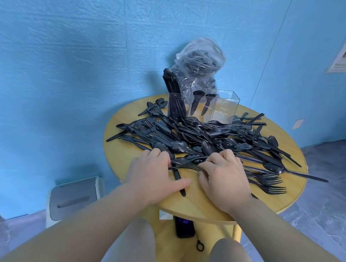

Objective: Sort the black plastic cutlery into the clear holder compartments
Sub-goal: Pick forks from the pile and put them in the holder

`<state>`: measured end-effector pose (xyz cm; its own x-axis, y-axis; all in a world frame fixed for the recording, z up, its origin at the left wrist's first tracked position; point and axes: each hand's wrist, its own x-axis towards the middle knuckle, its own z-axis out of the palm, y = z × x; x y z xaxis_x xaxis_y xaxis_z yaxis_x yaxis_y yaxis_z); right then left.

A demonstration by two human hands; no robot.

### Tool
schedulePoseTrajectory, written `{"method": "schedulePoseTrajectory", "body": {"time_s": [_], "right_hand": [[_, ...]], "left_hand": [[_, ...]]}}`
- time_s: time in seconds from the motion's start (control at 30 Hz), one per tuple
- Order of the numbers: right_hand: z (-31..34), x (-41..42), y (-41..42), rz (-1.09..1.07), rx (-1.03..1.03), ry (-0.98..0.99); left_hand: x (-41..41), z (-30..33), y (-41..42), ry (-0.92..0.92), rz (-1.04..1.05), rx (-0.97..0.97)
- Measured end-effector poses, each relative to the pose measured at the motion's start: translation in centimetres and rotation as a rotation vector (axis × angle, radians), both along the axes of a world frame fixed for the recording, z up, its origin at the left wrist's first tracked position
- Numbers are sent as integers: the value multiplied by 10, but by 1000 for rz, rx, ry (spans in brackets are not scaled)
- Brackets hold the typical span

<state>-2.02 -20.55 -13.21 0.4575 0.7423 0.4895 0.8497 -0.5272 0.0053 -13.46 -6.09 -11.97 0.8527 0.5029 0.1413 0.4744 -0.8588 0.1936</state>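
1. Black, glossy plastic cutlery (pixel 202 136) is lying in a loose, tangled heap across the middle of the round wooden table (pixel 121 157): spoons, forks and knives all mixed, handles pointing every way.
2. Forks (pixel 268 182) are lying side by side at the right near edge, tines pointing right, and one long piece (pixel 306 176) is sticking out past the table's right rim.
3. Clear holder (pixel 203 105) is standing upright behind the heap, at the far side of the table. Its left compartment is holding a tight bundle of upright black pieces (pixel 173 94) rising above the rim; the middle one is holding two forks (pixel 201 101), tines up; the right one is showing nothing black inside.
4. Clear bag (pixel 197 66) is standing just behind the holder against the blue wall, holding more black cutlery.
5. Left hand (pixel 153 176) is resting at the heap's near edge, fingers curled into the pieces and thumb flat on the wood, over a black knife (pixel 178 179); whether it is gripping anything I cannot tell.
6. Right hand (pixel 223 178) is beside it, its fingers pinching the handle of a fork (pixel 187 166).
7. No writing is readable anywhere.
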Motion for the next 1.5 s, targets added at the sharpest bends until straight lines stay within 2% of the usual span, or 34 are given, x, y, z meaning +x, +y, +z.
{"method": "schedulePoseTrajectory", "body": {"time_s": [0.2, 0.27, 0.43, 0.63, 0.87, 1.13, 1.43, 1.5], "right_hand": [[0, 7, 5, -11, -27, 26], [2, 4, 11, 9, -58, 91], [0, -15, 23, 113, 60, 109], [1, -7, 35, 182, -24, 28], [8, 0, 29, 194, -63, 97], [9, 8, 28, 95, -118, 55], [22, 1, 36, 52, -321, 151], [23, 1, 36, 55, -315, 147]], "left_hand": [[-10, 3, 22, 45, -12, -18], [-15, 4, 30, 61, -17, -44], [-22, 3, 40, 28, -16, -99], [-27, 7, 40, 7, -17, -66], [-32, 14, 49, 39, -58, -163], [-39, 19, 58, 12, -48, -188], [-43, 18, 63, -30, -56, -164], [-43, 18, 67, -101, -14, -142]]}}
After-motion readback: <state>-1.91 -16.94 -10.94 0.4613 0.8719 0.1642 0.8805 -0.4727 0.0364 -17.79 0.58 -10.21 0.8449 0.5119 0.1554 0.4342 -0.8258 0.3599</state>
